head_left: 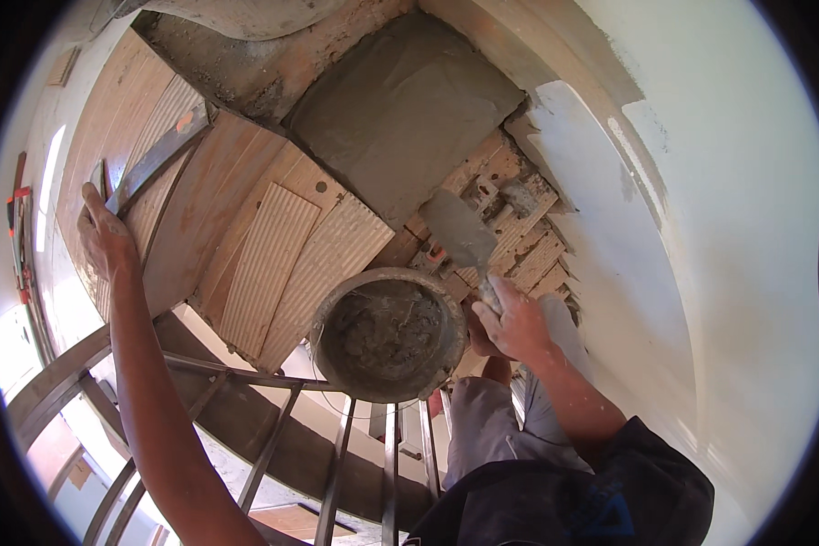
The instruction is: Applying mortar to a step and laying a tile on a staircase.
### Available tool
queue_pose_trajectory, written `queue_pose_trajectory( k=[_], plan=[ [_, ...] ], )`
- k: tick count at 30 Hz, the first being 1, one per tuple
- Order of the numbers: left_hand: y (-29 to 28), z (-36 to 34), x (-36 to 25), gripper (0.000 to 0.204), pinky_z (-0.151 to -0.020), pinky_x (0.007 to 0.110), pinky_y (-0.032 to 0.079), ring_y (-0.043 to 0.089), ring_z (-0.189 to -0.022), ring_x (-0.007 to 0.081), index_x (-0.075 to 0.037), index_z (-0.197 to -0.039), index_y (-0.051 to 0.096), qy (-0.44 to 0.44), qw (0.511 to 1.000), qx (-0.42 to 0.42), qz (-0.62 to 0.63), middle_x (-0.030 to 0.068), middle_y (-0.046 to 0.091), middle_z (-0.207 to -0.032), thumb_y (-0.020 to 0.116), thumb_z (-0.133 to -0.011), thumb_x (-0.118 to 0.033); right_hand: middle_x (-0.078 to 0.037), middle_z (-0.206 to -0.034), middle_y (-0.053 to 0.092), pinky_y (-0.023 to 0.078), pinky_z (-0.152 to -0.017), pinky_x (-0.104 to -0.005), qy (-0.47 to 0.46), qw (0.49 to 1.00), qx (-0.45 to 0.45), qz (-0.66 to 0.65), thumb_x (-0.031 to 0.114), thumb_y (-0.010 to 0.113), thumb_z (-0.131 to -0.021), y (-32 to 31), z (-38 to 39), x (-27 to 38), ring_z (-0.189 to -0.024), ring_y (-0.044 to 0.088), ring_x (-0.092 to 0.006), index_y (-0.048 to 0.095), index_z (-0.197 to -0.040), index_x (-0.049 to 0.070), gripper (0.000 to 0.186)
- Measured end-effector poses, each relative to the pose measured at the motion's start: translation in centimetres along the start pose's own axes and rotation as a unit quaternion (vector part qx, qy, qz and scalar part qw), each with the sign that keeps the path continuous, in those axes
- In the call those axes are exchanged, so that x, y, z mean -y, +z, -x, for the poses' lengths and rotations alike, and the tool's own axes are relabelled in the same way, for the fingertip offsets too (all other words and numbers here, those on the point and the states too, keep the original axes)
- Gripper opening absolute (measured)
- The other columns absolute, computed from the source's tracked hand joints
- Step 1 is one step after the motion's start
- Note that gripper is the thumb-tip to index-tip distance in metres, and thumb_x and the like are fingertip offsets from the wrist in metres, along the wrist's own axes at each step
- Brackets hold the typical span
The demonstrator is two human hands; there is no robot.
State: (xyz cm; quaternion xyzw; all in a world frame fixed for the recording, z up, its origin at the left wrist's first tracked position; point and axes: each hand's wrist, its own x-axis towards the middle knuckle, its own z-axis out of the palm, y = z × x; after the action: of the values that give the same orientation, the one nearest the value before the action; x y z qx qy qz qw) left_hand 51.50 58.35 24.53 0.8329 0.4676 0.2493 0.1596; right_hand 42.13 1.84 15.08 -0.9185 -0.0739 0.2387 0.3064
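Observation:
My left hand [107, 238] is closed at the end of a long flat metal bar [159, 156] lying diagonally over pale wooden step boards [223, 209]. My right hand [511, 323] grips a trowel by its handle, its mortar-coated blade [458, 232] above a rough, stepped strip of tile scraps [528, 250]. Just left of that hand sits a bucket [323, 337] holding wet grey mortar. Beyond the trowel lies a square patch of smoothed wet cement [400, 105].
Metal railing bars [273, 437] run below the bucket, with a drop visible between them. A white wall [719, 182] rises on the right, smeared with grey along a ledge. My legs [482, 423] are under me. Long tools [20, 237] lean at the far left.

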Motion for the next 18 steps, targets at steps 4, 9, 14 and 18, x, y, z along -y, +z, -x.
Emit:
queue_pose_trajectory(
  k=[4, 9, 14, 18],
  plan=[
    [0.4, 0.1, -0.2, 0.095, -0.110, 0.049, 0.039, 0.058, -0.128, 0.0407, 0.001, -0.144, 0.056, -0.003, 1.000, 0.003, -0.002, 0.0263, 0.062, -0.136, 0.039, -0.096, -0.079, -0.027, -0.111, 0.069, 0.056, -0.085, -0.0455, -0.064, 0.998, 0.019, -0.024, 0.030, 0.073, -0.092, -0.8, 0.6, -1.5, -0.102, 0.069, -0.0440, 0.057, -0.131, -0.003, 0.053],
    [0.2, -0.1, 0.2, 0.095, -0.111, 0.049, 0.038, 0.058, -0.128, 0.0405, 0.000, -0.143, 0.056, 0.003, 1.000, -0.008, -0.026, 0.0250, 0.063, -0.136, 0.039, -0.096, -0.080, -0.022, -0.103, 0.068, 0.056, -0.085, -0.0388, -0.014, 0.972, 0.069, -0.223, 0.022, 0.072, -0.092, -4.2, 0.1, 1.6, -0.090, 0.069, -0.0337, 0.057, -0.132, -0.004, 0.051],
    [0.4, -0.6, 0.6, 0.095, -0.110, 0.048, 0.039, 0.059, -0.126, 0.0399, 0.000, -0.143, 0.057, 0.009, 1.000, -0.005, -0.006, 0.0244, 0.064, -0.135, 0.040, -0.095, -0.080, -0.019, -0.097, 0.067, 0.057, -0.076, -0.0431, -0.175, 0.969, -0.151, -0.093, 0.020, 0.068, -0.094, -3.5, -3.4, 3.4, -0.085, 0.069, -0.0342, 0.056, -0.129, -0.001, 0.042],
    [0.3, -0.3, 0.4, 0.095, -0.109, 0.048, 0.040, 0.059, -0.126, 0.0396, 0.000, -0.141, 0.059, -0.003, 1.000, -0.005, -0.017, 0.0248, 0.064, -0.134, 0.040, -0.095, -0.080, -0.023, -0.108, 0.070, 0.056, -0.081, -0.0476, -0.046, 0.986, -0.137, 0.079, 0.023, 0.069, -0.096, -4.5, -9.5, 0.6, -0.091, 0.071, -0.0394, 0.052, -0.134, 0.001, 0.048]
  ],
)
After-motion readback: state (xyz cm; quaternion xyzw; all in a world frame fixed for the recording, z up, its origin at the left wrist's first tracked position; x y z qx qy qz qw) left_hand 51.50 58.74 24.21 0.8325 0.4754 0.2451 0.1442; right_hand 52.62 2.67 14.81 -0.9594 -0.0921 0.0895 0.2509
